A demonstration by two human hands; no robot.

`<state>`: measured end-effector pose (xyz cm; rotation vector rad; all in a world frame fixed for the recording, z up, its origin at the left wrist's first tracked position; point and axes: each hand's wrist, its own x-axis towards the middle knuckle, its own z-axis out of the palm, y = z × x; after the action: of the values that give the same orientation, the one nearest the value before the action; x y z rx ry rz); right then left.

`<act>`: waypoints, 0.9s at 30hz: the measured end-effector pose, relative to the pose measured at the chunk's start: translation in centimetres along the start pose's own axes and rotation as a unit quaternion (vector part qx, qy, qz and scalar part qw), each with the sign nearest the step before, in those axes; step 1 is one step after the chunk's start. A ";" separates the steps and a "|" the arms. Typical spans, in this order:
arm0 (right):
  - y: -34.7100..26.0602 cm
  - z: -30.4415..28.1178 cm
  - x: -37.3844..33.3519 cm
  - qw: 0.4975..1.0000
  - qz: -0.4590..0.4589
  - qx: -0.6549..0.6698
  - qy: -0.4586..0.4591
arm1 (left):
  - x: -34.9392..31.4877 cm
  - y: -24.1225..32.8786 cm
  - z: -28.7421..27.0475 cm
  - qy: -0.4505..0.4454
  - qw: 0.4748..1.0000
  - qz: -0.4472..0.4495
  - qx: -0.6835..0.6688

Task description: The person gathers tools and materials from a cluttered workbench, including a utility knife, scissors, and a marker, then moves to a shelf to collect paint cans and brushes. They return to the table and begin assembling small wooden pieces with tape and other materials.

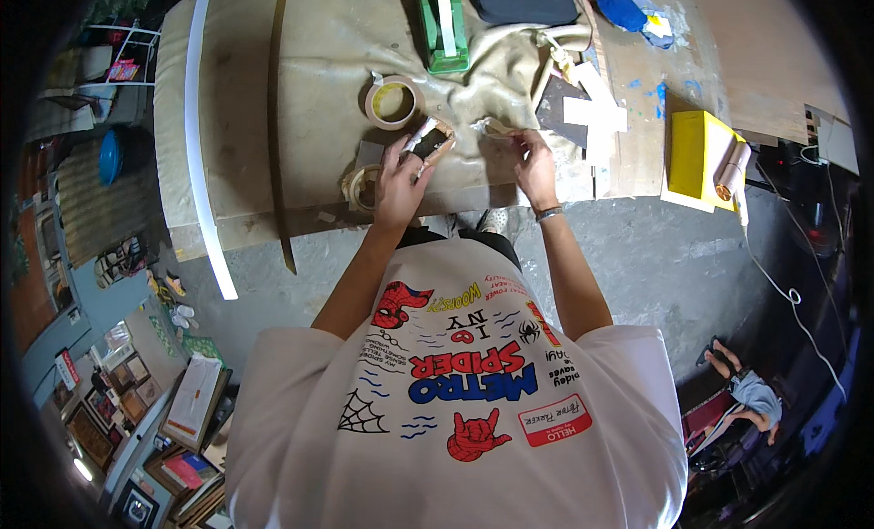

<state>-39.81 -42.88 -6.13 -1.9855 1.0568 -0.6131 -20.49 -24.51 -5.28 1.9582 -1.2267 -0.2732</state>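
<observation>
My left hand (398, 192) is closed around a small box-like piece (441, 147) with a dark middle and pale, brownish edges. To the right, my right hand (535, 169) has its thumb and fingers pinched at one end of a thin crumpled, pale strip (496, 127), perhaps tape. The two hands are apart over the cloth-covered table (328, 65). Just beyond my left hand lies a wide roll of tan tape (371, 106). A second tape roll (351, 185) sits by my left wrist, partly hidden by it.
A green tape dispenser (449, 63) and a dark flat case (523, 3) lie at the far side. White strips (596, 119) cross on the right, near a yellow box (696, 156). A long white strip (196, 128) overhangs the table's left part. Another person (754, 397) sits far right.
</observation>
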 end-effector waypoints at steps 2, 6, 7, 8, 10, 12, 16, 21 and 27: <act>-0.8 -0.5 0.4 0.999 0.042 -0.008 -0.020 | -0.6 1.9 -1.2 -0.011 0.999 -0.020 -0.030; 1.0 0.5 -0.6 0.974 0.179 0.127 -0.062 | -2.2 5.7 -3.9 -0.112 0.993 0.019 -0.036; -0.2 0.5 -1.4 0.950 0.205 0.204 -0.118 | -2.8 5.9 -4.1 -0.155 0.987 0.001 -0.050; -1.5 0.2 -2.4 0.916 0.231 0.279 -0.171 | -3.7 5.7 -3.7 -0.161 0.986 0.011 -0.048; -2.5 0.2 -4.7 0.878 0.189 0.356 -0.258 | -4.6 5.4 -3.4 -0.191 0.981 -0.012 -0.045; -3.4 0.2 -6.4 0.876 0.156 0.348 -0.297 | -5.0 5.1 -3.3 -0.200 0.978 -0.016 -0.050; -4.2 1.0 -7.4 0.868 0.216 0.361 -0.264 | -3.8 4.4 -4.1 -0.223 0.968 0.026 -0.114; -8.6 0.8 -3.8 0.946 0.048 0.200 -0.251 | -1.4 2.7 -6.8 -0.142 0.919 -0.187 -0.318; -14.1 7.5 -0.7 0.915 -0.024 0.234 -0.328 | 1.1 -2.1 -12.3 -0.328 0.808 -0.278 -0.403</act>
<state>-28.34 -34.38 1.12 -1.6047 0.3964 -0.1603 -11.78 -18.73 1.58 1.3977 -0.6518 -1.6020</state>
